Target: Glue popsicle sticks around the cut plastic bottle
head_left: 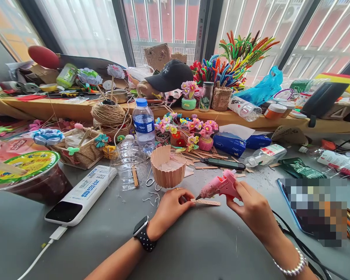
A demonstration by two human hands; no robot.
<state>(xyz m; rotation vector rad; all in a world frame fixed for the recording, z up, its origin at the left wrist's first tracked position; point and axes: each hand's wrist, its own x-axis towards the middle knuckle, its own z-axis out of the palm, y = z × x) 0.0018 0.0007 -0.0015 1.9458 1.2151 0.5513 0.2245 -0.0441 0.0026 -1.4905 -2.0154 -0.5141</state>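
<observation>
My right hand (252,206) is closed round a pink hot glue gun (220,186), whose nozzle points down-left at a flat wooden craft stick (207,202) lying on the grey table (192,241). My left hand (172,206), with a black watch on its wrist, pinches the left end of that stick against the table. Just behind the hands stands a round cup of upright wooden sticks (168,167).
A white power bank (81,196) with its cable lies to the left beside a cut clear plastic bottle (128,163). A water bottle (143,124), twine ball (108,112), paper flowers, tissue pack (230,143) and loose sticks crowd the back. A tablet (312,206) lies at right.
</observation>
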